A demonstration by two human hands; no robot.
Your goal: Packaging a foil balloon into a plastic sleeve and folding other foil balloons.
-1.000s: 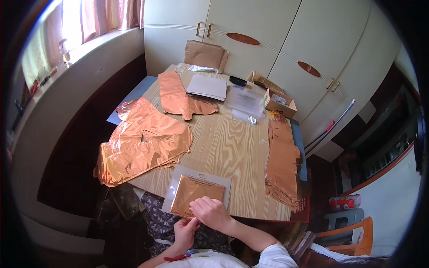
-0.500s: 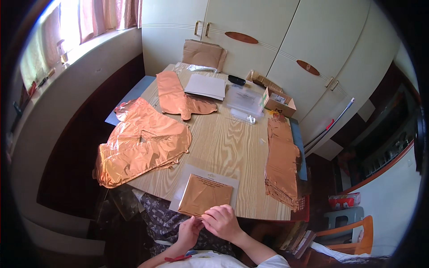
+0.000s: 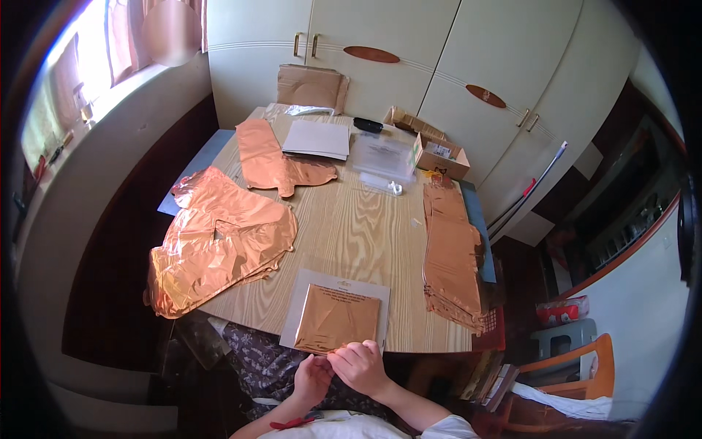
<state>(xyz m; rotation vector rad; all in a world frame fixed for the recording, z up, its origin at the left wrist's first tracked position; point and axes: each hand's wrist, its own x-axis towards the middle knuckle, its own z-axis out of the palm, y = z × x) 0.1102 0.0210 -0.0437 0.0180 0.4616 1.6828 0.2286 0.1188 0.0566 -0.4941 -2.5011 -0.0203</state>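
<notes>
A folded copper-coloured foil balloon lies over a pale card with a hang hole, at the table's near edge. Dark print shows across the foil's top, which suggests a clear bag around it. The fingers of my right hand pinch the packet's near edge, close to its middle. Just left of it, my left hand is closed at the same edge, its fingertips partly hidden. Flattened foil balloons are stacked on the left, another flat foil balloon behind them, and a long foil stack on the right.
At the back are white cards, clear plastic bags, a black object and an open cardboard box. Brown cardboard leans by the cabinets. An orange chair stands at right.
The view has shifted slightly, moving most of the scene leftward. Both hands stay at the packet's near edge, and the packet lies a little straighter in view.
</notes>
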